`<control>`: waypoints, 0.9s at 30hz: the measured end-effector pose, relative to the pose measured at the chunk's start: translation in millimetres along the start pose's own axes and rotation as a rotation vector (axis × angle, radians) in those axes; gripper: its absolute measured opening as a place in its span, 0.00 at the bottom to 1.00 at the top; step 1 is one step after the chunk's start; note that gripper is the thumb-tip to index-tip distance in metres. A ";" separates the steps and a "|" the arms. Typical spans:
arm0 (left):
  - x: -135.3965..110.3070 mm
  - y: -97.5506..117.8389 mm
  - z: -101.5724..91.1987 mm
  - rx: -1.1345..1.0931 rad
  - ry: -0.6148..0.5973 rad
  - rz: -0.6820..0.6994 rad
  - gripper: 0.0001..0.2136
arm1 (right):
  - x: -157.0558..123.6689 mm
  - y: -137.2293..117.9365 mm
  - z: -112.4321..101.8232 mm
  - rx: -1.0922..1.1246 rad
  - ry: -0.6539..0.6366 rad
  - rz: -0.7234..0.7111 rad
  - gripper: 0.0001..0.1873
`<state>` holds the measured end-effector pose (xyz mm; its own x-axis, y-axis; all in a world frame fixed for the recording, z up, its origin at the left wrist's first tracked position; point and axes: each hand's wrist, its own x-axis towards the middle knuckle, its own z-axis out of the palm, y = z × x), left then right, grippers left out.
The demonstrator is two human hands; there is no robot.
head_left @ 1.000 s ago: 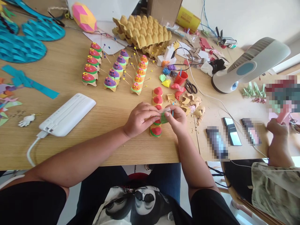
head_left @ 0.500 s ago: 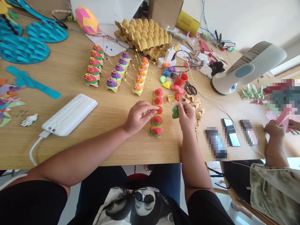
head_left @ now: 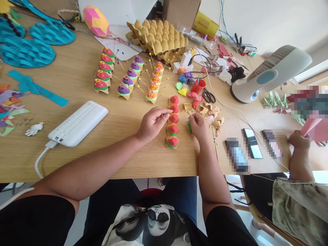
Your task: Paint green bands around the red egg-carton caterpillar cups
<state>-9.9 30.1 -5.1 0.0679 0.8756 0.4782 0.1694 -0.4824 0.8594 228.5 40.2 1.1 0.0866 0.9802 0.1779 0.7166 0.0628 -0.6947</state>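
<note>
A strip of egg-carton cups (head_left: 174, 119) topped with red clay stands upright in front of me, running away from me. The two nearest cups show a green band under the red. My left hand (head_left: 154, 124) is at the strip's left side, thumb and forefinger close together by a middle cup; anything between them is too small to make out. To the right of the strip, my right hand (head_left: 200, 125) is closed on a clear packet of green clay (head_left: 189, 127), mostly covered by the fingers.
Decorated red, purple and orange strips (head_left: 128, 80) stand behind, some with pins. Beyond are egg trays (head_left: 159, 36), clay packets, a red cup (head_left: 199, 86) and scissors (head_left: 209, 95). A power bank (head_left: 78, 123) lies left; phones (head_left: 253, 143) and a fan (head_left: 269, 75) right, beside another person's hand (head_left: 299, 141).
My right hand has drawn slightly left and now covers more of the green packet. My left fingertips have shifted a little farther along the strip. The other person's pink paper has moved.
</note>
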 end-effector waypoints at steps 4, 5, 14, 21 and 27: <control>-0.2 -1.2 -0.4 0.009 0.002 0.003 0.11 | -2.3 -6.9 -1.8 -0.047 -0.057 -0.015 0.18; -0.3 -1.5 -0.6 0.011 0.003 0.005 0.11 | -2.4 -7.7 -2.0 -0.035 -0.064 -0.021 0.17; -1.4 -5.1 1.3 -0.016 0.012 -0.028 0.11 | 0.5 1.6 -1.4 -0.076 -0.070 -0.052 0.11; 0.9 -6.5 3.8 -0.170 0.003 -0.161 0.15 | 3.4 6.8 -3.9 -0.208 0.232 -0.203 0.15; -0.7 -1.8 3.8 -0.265 -0.071 -0.200 0.19 | -15.6 -19.9 3.6 0.018 0.166 -0.551 0.13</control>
<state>-6.6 30.4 -7.6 0.1288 0.9485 0.2896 -0.0746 -0.2819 0.9565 210.4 24.3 9.6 -0.1877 0.7591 0.6233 0.6745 0.5609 -0.4800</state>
